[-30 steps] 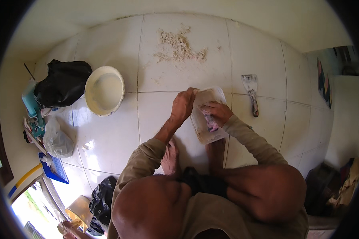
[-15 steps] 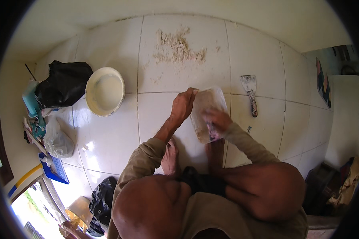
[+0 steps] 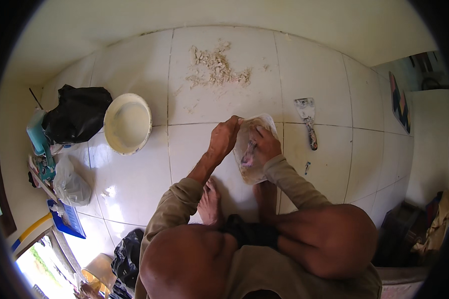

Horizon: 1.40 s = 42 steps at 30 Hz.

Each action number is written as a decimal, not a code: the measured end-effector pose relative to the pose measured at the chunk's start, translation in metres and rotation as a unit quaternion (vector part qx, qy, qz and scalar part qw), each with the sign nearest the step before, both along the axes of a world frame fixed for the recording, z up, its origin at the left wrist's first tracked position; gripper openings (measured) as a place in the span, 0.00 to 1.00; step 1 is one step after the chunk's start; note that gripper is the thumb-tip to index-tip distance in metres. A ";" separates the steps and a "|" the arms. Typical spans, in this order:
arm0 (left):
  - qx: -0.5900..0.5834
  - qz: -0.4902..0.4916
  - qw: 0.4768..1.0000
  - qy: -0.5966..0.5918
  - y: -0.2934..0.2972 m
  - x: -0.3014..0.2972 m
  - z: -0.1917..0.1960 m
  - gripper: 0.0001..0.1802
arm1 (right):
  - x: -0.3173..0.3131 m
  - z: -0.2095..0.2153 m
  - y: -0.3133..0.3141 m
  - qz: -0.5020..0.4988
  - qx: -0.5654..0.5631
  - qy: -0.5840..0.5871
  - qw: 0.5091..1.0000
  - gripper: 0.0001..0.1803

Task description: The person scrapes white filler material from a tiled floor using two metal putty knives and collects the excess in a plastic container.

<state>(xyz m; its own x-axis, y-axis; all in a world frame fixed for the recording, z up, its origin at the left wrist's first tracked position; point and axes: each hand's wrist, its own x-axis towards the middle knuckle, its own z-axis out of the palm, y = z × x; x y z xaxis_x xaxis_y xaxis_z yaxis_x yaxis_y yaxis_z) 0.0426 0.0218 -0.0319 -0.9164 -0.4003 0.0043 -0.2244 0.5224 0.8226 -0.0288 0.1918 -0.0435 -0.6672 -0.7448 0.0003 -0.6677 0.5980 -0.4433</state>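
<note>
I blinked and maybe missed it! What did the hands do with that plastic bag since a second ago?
Very little. The right hand slid from the side of the clear plastic bag up toward its top, nearer the left hand, which kept gripping the upper edge. The bowl, putty knife and crumb pile stayed put.

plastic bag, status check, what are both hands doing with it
Left hand pinching the plastic bag top edge. Right hand inside the bag. Putty knife on floor tiles to the right, untouched.
</note>
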 end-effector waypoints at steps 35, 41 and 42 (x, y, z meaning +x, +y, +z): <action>0.007 0.084 0.996 0.042 0.005 0.021 0.000 0.10 | -0.001 0.046 0.029 0.147 0.056 -0.155 0.975 0.17; -0.006 0.081 0.996 0.034 0.004 0.020 0.000 0.10 | 0.017 0.052 0.039 0.265 0.060 -0.109 0.956 0.17; -0.007 0.082 0.996 0.034 0.004 0.020 0.000 0.10 | 0.016 0.054 0.043 0.277 0.086 -0.130 0.948 0.16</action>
